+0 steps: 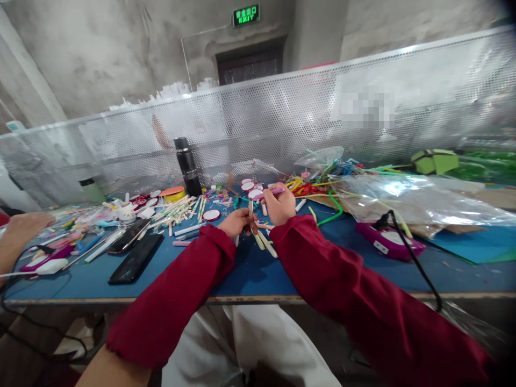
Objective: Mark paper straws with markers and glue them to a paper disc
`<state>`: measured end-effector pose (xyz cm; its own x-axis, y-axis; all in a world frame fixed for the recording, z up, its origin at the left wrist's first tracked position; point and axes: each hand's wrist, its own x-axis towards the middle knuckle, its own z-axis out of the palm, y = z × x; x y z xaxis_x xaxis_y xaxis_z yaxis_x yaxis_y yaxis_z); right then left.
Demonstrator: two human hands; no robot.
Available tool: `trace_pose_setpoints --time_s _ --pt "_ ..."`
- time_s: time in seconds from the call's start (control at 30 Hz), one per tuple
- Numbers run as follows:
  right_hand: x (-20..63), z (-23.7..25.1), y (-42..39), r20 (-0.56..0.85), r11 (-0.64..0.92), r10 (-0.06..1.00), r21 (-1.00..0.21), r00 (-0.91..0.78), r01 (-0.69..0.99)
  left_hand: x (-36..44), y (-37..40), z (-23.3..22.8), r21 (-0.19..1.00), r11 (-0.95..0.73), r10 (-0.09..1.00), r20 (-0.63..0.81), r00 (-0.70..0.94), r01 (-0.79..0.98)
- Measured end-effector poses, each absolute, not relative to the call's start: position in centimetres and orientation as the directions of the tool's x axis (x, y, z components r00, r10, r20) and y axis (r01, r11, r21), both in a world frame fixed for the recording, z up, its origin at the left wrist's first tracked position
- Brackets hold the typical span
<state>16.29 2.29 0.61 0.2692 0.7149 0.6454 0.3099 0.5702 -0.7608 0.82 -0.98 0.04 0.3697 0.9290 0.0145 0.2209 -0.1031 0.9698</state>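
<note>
My left hand (237,221) is closed around a small bundle of pale craft sticks (263,241), which poke out below and above the fist. My right hand (280,204) grips a pink stick-like piece (275,191) just above and to the right of the left hand. Both hands hover over the blue tabletop (250,269), and both arms wear dark red sleeves. Loose sticks (181,209) lie scattered to the left of my hands.
A black bottle (187,166) stands at the back. Two dark phones (135,257) lie left. A purple glue gun (389,239) with a black cord sits right, near plastic bags and coloured pipe cleaners (310,185). Another person's hand (24,226) rests far left. A perforated metal screen (282,118) backs the table.
</note>
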Motion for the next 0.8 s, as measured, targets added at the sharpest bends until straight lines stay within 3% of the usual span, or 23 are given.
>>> trace_pose_setpoints --time_s 0.8 --pt "16.53 0.34 2.80 0.616 0.564 0.743 -0.787 0.261 0.251 0.77 -0.61 -0.33 0.970 -0.120 0.925 0.031 0.378 0.213"
